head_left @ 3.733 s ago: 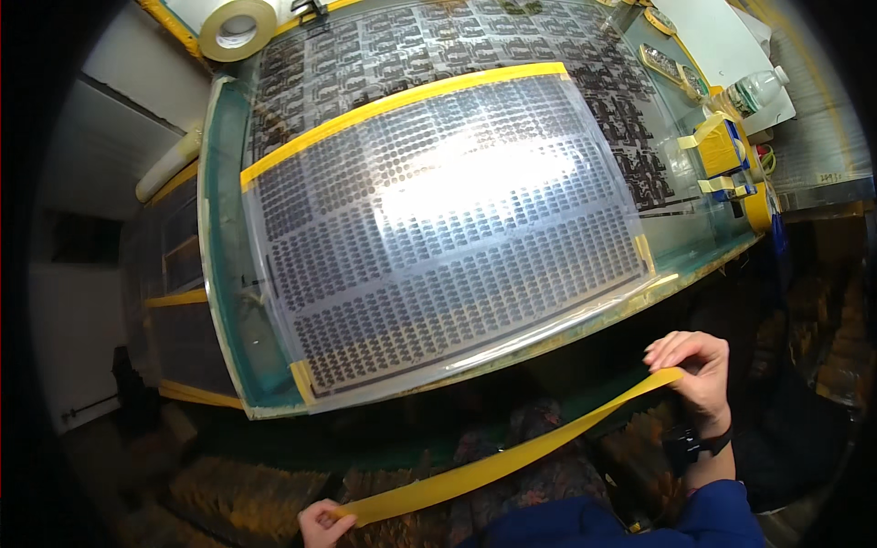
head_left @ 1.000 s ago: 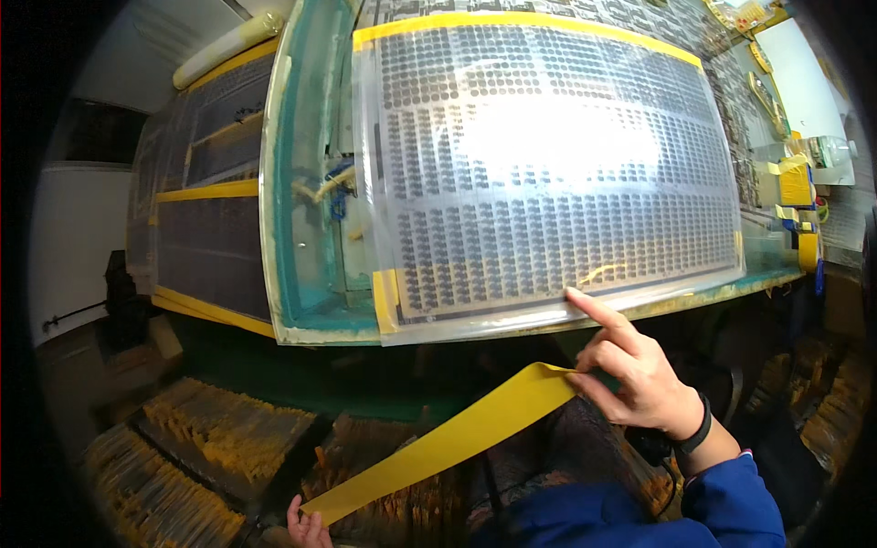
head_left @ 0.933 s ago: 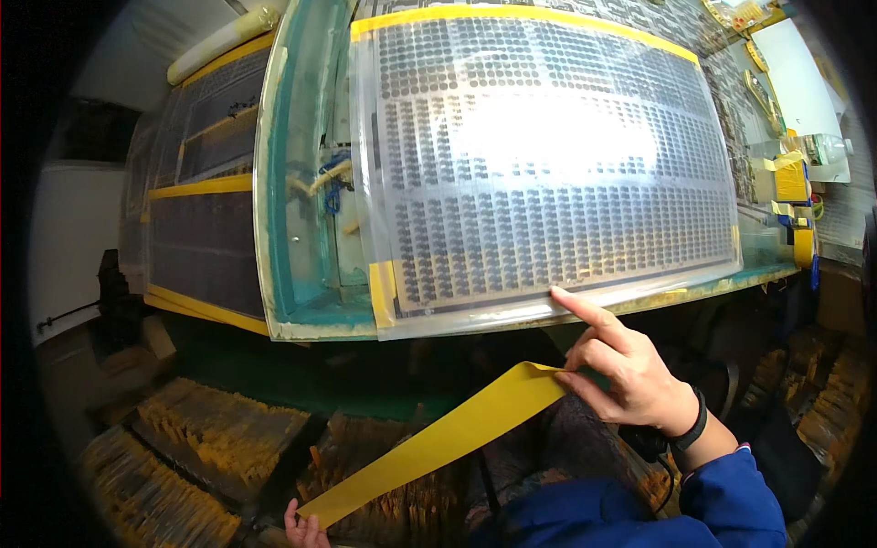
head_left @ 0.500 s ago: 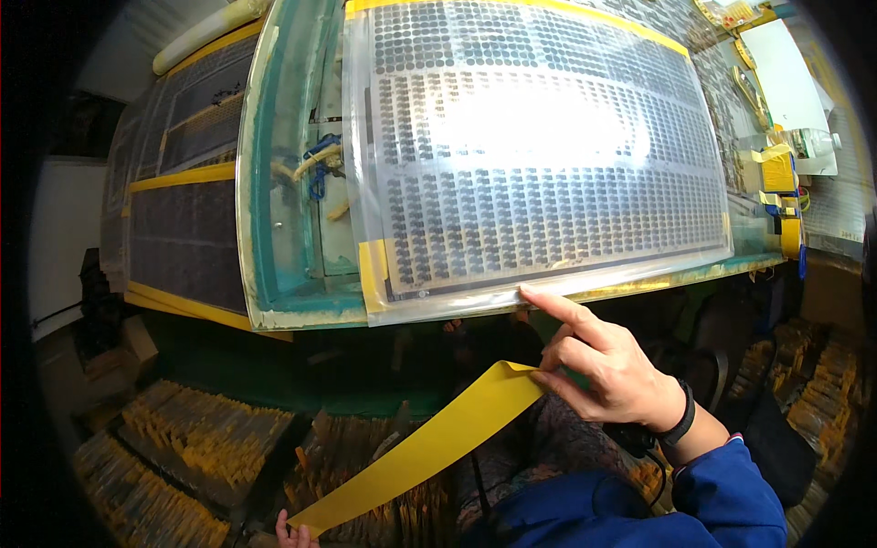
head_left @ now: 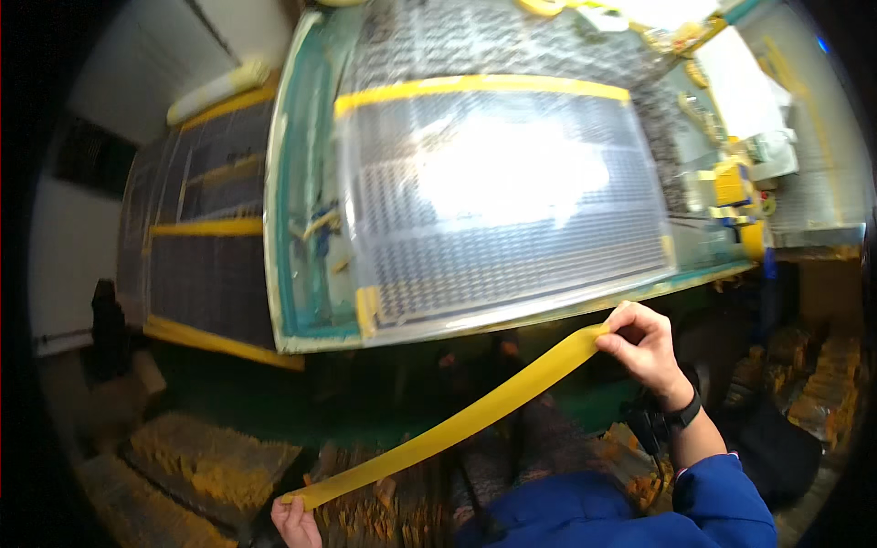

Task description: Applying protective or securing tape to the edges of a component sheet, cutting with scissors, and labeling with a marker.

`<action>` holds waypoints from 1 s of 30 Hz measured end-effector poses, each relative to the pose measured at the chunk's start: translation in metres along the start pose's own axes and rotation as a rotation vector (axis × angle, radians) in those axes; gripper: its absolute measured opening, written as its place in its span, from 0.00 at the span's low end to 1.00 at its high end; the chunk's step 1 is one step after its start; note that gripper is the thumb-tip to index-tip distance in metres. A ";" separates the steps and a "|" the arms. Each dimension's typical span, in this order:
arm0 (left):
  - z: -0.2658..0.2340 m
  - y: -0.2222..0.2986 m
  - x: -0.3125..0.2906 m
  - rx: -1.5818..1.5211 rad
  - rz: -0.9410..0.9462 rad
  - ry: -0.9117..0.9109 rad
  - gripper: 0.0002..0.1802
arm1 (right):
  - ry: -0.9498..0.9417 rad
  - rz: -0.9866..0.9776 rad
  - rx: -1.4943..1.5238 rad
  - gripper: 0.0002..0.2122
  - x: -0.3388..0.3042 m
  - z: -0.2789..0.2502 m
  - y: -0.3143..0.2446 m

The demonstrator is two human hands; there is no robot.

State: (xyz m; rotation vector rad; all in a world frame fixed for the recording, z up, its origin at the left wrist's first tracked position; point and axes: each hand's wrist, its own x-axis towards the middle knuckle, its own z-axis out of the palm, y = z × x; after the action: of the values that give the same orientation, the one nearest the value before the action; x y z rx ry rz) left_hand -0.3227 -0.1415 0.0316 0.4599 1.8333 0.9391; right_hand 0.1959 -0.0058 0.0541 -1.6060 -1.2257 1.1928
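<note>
Since half a second ago, the right hand (head_left: 647, 342) has lifted its end of the long yellow adhesive tape strip (head_left: 457, 425) closer to the near edge of the clear perforated plastic sheet (head_left: 502, 192). Fingers pinch that end; the left hand (head_left: 297, 521), at the bottom edge, grips the other, keeping it taut. Laying the strip along that lower edge looks like the step in hand; next it needs aligning and pressing down. Beneath lies a green-rimmed surface (head_left: 285, 256); dark panels with yellow bands (head_left: 196, 247) fill the left.
</note>
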 end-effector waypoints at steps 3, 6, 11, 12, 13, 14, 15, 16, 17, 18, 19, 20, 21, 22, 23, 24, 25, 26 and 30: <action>0.063 0.033 0.020 -0.089 0.069 -0.187 0.05 | 0.196 0.050 0.069 0.04 -0.020 -0.065 0.012; 0.132 0.067 0.025 -0.098 0.293 -0.337 0.09 | 0.369 0.131 0.313 0.04 -0.044 -0.110 0.023; 0.182 0.074 0.036 -0.165 0.226 -0.410 0.07 | 0.476 0.277 0.324 0.05 -0.054 -0.146 0.051; 0.188 0.073 0.035 -0.102 0.287 -0.391 0.07 | 0.476 0.278 0.328 0.05 -0.050 -0.148 0.050; 0.195 0.075 0.032 -0.072 0.287 -0.369 0.07 | 0.494 0.256 0.215 0.05 -0.048 -0.156 0.054; 0.199 0.076 0.029 -0.038 0.285 -0.335 0.07 | 0.502 0.232 0.107 0.06 -0.048 -0.162 0.062; 0.203 0.074 0.030 -0.060 0.266 -0.339 0.08 | 0.493 0.195 0.028 0.06 -0.048 -0.169 0.065; 0.205 0.073 0.029 -0.082 0.248 -0.341 0.08 | 0.483 0.154 -0.048 0.05 -0.048 -0.176 0.065; 0.209 0.075 0.027 -0.089 0.216 -0.356 0.12 | 0.457 0.162 -0.069 0.05 -0.048 -0.185 0.063; 0.212 0.079 0.024 -0.095 0.181 -0.372 0.15 | 0.431 0.171 -0.090 0.05 -0.047 -0.191 0.063; 0.216 0.086 0.018 -0.112 0.155 -0.380 0.19 | 0.416 0.152 -0.081 0.05 -0.044 -0.194 0.065; 0.218 0.095 0.010 -0.134 0.128 -0.393 0.22 | 0.405 0.131 -0.076 0.05 -0.041 -0.196 0.063; 0.218 0.099 0.007 -0.125 0.119 -0.379 0.24 | 0.389 0.117 -0.088 0.04 -0.037 -0.197 0.060; 0.220 0.100 0.007 -0.119 0.061 -0.319 0.19 | 0.392 0.129 -0.068 0.05 -0.034 -0.201 0.064; 0.220 0.099 0.010 -0.118 0.008 -0.319 0.16 | 0.386 0.143 -0.091 0.05 -0.030 -0.205 0.066; 0.219 0.097 0.013 -0.115 -0.049 -0.319 0.14 | 0.379 0.159 -0.114 0.05 -0.027 -0.206 0.067; 0.217 0.095 0.015 -0.142 -0.046 -0.337 0.08 | 0.367 0.158 -0.111 0.05 -0.024 -0.204 0.064; 0.218 0.095 0.017 -0.145 -0.047 -0.330 0.08 | 0.364 0.129 -0.070 0.08 -0.021 -0.202 0.059; 0.227 0.101 0.022 -0.193 -0.020 -0.276 0.07 | 0.340 0.089 -0.001 0.15 -0.009 -0.204 0.060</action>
State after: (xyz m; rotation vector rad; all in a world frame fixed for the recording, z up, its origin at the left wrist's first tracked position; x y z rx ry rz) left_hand -0.1399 0.0276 0.0480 0.4275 1.4807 0.9765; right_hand 0.4063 -0.0364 0.0528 -1.7922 -0.9451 0.9229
